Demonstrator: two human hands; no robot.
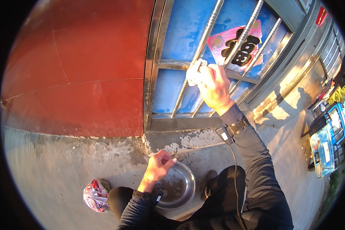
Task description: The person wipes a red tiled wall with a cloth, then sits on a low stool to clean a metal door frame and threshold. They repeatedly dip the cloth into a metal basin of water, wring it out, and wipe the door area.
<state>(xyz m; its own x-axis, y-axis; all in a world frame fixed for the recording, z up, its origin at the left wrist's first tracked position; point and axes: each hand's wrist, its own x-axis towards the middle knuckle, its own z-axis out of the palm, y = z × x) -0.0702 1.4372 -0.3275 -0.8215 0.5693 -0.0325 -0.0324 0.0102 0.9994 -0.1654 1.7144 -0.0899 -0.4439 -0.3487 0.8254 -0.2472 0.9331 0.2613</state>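
My right hand (215, 87) grips a crumpled white cloth (195, 75) and presses it against a ribbed metal bar (206, 33) of a door. Behind the bars is a blue door panel (179, 31), which carries a torn pink paper (218, 47) with black characters. Over the rim of a steel basin (191, 188) hangs my left hand (158, 166), its fingers loosely bent and nothing seen in them. Murky water (174, 187) stands in the basin, partly hidden by my left forearm.
A red-tiled wall (89, 57) adjoins the door frame (149, 72) on the left. A tied plastic bag (96, 197) rests on the concrete floor (57, 178) beside my left knee. At the far right stands a blue three-wheeled vehicle (326, 149). A cable (235, 178) trails from my right wrist.
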